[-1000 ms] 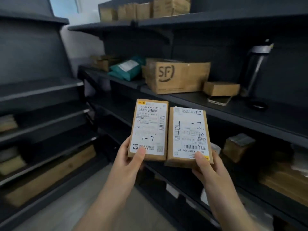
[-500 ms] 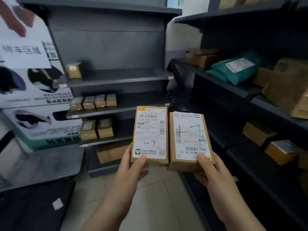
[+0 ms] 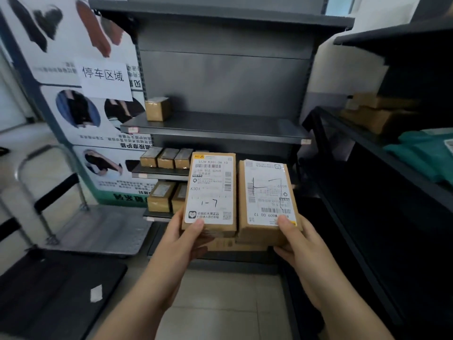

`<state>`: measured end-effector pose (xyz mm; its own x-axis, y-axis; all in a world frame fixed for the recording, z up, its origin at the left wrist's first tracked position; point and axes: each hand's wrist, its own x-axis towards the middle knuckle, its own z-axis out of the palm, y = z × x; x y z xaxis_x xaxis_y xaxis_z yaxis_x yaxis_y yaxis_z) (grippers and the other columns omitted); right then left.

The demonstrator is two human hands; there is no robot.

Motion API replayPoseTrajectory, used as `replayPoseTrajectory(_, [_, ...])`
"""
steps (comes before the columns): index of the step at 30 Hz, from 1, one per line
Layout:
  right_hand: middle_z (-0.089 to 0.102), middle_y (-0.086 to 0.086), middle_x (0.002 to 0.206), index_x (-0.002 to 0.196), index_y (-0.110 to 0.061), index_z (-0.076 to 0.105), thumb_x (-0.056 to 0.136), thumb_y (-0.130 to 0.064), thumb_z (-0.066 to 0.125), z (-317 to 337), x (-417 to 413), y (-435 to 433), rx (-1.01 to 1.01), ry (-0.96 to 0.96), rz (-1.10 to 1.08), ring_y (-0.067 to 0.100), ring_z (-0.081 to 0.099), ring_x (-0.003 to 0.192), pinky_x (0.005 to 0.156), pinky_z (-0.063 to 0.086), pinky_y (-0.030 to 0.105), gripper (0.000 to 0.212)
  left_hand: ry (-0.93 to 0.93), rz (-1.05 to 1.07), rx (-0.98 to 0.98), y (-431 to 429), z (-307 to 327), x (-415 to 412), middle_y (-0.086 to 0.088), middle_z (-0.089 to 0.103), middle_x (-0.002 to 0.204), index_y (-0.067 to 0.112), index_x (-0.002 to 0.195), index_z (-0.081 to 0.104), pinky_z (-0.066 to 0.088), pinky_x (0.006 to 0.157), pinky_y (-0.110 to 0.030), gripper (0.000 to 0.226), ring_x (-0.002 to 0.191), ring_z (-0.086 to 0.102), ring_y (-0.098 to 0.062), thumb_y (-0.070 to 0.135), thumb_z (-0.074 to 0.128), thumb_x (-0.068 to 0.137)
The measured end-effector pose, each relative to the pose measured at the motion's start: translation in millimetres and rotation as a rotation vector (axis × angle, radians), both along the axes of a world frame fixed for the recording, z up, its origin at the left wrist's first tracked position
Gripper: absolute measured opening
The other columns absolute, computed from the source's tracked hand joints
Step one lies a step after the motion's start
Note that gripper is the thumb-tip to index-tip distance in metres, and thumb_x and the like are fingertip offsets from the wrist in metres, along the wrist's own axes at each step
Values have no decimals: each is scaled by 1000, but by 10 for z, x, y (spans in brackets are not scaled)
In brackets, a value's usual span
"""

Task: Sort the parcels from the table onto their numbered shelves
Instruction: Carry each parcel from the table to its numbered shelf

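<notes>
Two small brown cardboard parcels are held up side by side before a grey shelf unit (image 3: 220,128). My left hand (image 3: 188,239) grips the bottom of the left parcel (image 3: 210,192), whose white label carries a handwritten "1-7". My right hand (image 3: 296,241) grips the bottom of the right parcel (image 3: 268,200), with its label upside down and a similar handwritten mark. Both thumbs press on the labels' lower edges. The parcels hide part of the lower shelves behind them.
The grey unit holds one small box (image 3: 157,109) on its upper shelf and rows of small boxes (image 3: 166,158) on lower shelves. A dark shelf rack (image 3: 367,148) with parcels and a green bag (image 3: 426,153) runs along the right. A flat trolley (image 3: 98,231) and a poster board (image 3: 81,94) stand left.
My view has swung left from the dark rack with the SF box to face the grey shelf unit. Both hands keep the two parcels in front of me.
</notes>
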<state>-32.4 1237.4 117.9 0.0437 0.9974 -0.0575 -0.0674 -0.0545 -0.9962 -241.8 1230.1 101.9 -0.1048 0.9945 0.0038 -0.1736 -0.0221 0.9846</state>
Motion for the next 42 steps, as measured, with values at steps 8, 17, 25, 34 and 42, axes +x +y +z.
replayPoseTrajectory(8, [61,-13,118,134,-31,47,88,-42,57,-272,208,876,-124,-17,89,7,59,106,97,48,34,48,-65,102,-134,675,-311,233,4,70,115,29,134,48,52,83,-36,39,102,68,-19,25,52,96])
replayPoseTrajectory(17, [62,-10,120,131,-30,49,87,-43,58,-607,60,1806,-223,-19,86,11,60,109,96,47,37,47,-31,126,-211,1571,-528,94,4,72,110,32,124,55,53,85,-36,30,97,69,-19,22,51,97])
replayPoseTrajectory(25, [63,-1,118,133,-24,46,90,-38,58,-846,-304,3015,-309,33,-27,13,61,102,80,52,29,47,57,-8,-257,2968,-747,-267,11,68,116,36,131,50,51,89,-34,34,109,64,-15,31,49,98])
replayPoseTrajectory(34, [61,2,121,138,-24,44,83,-43,63,-1196,-612,3980,-394,76,-172,17,60,105,83,50,31,61,-26,-174,-388,4210,-996,-560,7,69,116,35,129,52,48,101,-40,33,110,63,-14,28,52,96])
replayPoseTrajectory(42, [63,1,122,134,-25,47,57,-58,72,-1485,-763,4327,-485,95,-213,20,58,113,100,45,41,87,-162,-100,-574,4604,-1311,-729,-9,69,114,17,131,47,47,100,-43,45,101,69,-26,28,62,90])
